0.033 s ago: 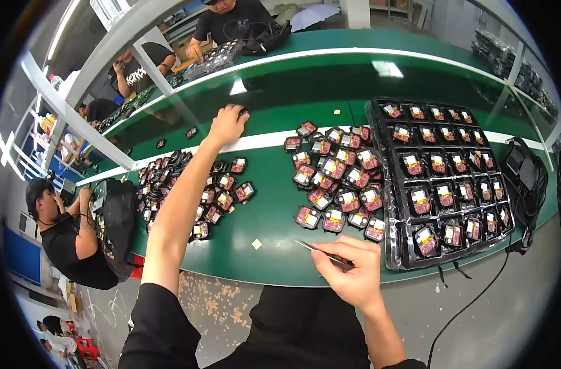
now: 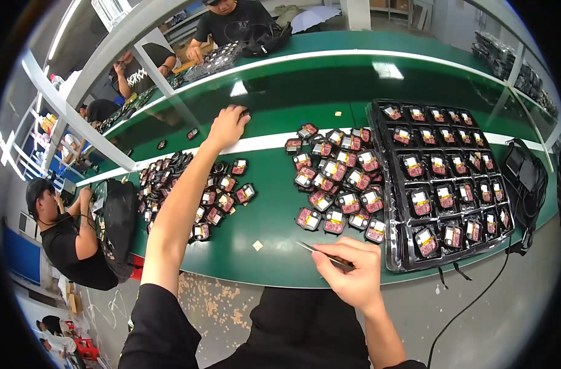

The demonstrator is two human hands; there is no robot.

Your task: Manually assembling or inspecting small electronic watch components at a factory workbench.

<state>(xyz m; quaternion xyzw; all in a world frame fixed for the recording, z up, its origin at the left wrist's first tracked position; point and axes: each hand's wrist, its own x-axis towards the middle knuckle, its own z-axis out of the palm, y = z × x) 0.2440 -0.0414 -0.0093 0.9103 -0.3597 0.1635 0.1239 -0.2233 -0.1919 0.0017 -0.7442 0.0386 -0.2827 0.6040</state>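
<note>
My left hand [image 2: 227, 129] reaches far over the green bench, its fingers closed on a small black device [image 2: 246, 114], of which only an edge shows. In my right hand [image 2: 354, 270], a pair of metal tweezers [image 2: 305, 246] is pinched near the front edge, tips pointing left and away from me. Beyond the tweezers lies a heap of black-cased modules [image 2: 334, 170] with red boards, white labels and yellow strips. Another pile of such parts [image 2: 169, 178] sits left of my left forearm and partly behind it. Between the piles, a small pale square [image 2: 257, 245] rests on the bench.
A black compartment tray [image 2: 396, 243] filled with rows of modules stands at the right, with a black bag and cable [image 2: 523, 172] beside it. Metal frame posts [image 2: 151, 67] rise at the left. Other people work across the bench and at the far left. Pale scraps litter the floor.
</note>
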